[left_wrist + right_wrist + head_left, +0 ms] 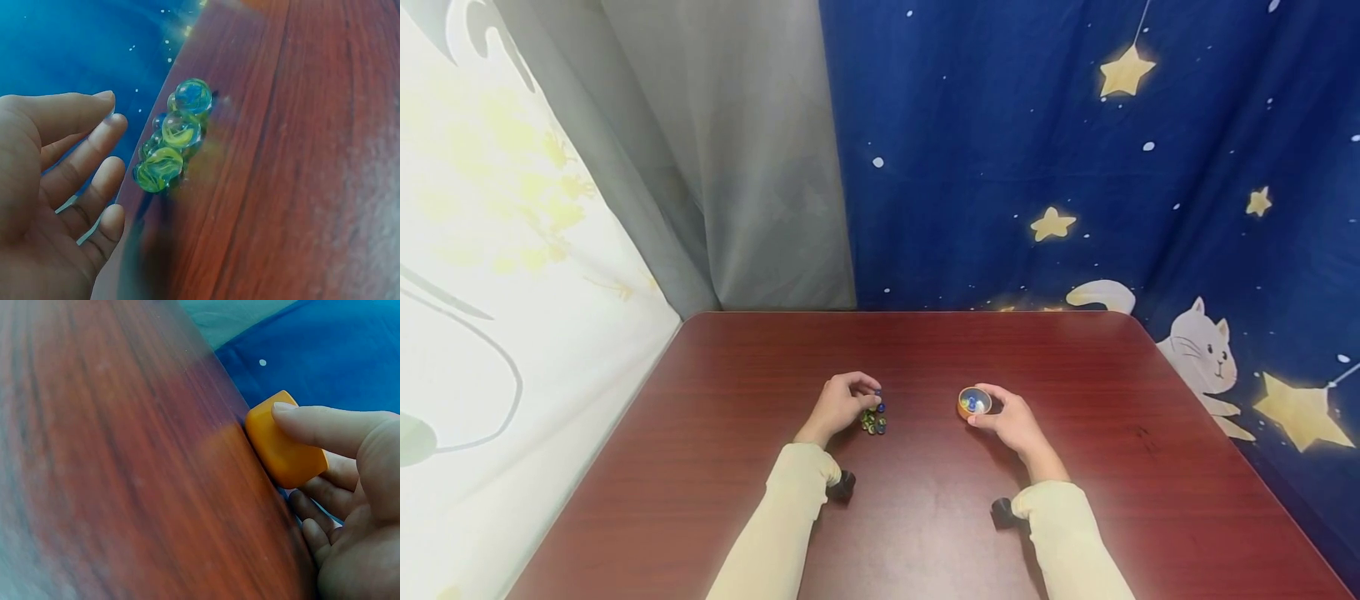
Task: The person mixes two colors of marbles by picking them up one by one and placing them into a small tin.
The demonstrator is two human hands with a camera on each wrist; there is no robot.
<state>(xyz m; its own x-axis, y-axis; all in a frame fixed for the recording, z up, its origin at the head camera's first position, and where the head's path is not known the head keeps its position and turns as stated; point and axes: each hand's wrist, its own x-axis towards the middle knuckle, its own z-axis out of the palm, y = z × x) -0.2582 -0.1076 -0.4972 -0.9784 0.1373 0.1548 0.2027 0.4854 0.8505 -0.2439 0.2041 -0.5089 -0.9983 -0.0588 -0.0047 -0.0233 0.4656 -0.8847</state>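
White fabric (550, 350) washed out at left; pale glare on tabletop (925, 508); wrist views soft, hazy.

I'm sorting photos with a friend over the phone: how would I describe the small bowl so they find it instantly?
On the reddish-brown table, look right of the loose marble cluster, to the person's right hand. Its thumb and fingers hold the small bowl: smooth, plain orange outside. Unlike the clear, swirled marbles, it is opaque and hollow.
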